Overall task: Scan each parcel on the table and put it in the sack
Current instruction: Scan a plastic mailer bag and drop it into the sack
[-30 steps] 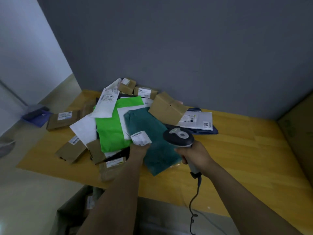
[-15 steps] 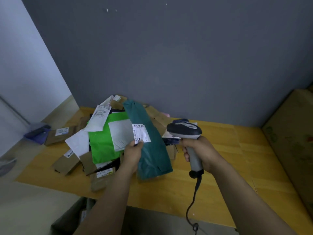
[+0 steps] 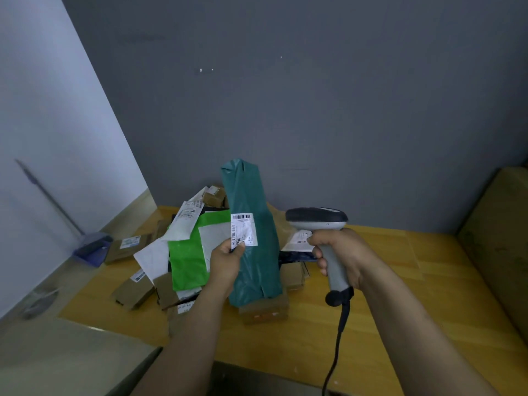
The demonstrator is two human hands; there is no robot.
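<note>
My left hand (image 3: 227, 261) holds a dark teal plastic mailer (image 3: 254, 241) upright above the table, pinching its left edge beside the white barcode label (image 3: 243, 231). My right hand (image 3: 341, 254) grips the handle of a grey barcode scanner (image 3: 317, 220), whose dark head sits just right of the mailer at label height. Its black cable (image 3: 335, 347) hangs down past the table edge. A heap of parcels lies behind: a bright green mailer (image 3: 188, 258), white mailers and several brown boxes. I cannot see the sack clearly.
The wooden table (image 3: 400, 324) stands against a grey wall. A large cardboard box (image 3: 497, 241) stands at the right edge. A small brown box (image 3: 264, 310) lies under the held mailer. A purple dustpan (image 3: 91, 247) sits on the floor at left.
My left hand has lifted the teal mailer off the heap and turned it upright. My right hand has raised the scanner and levelled its head beside the label.
</note>
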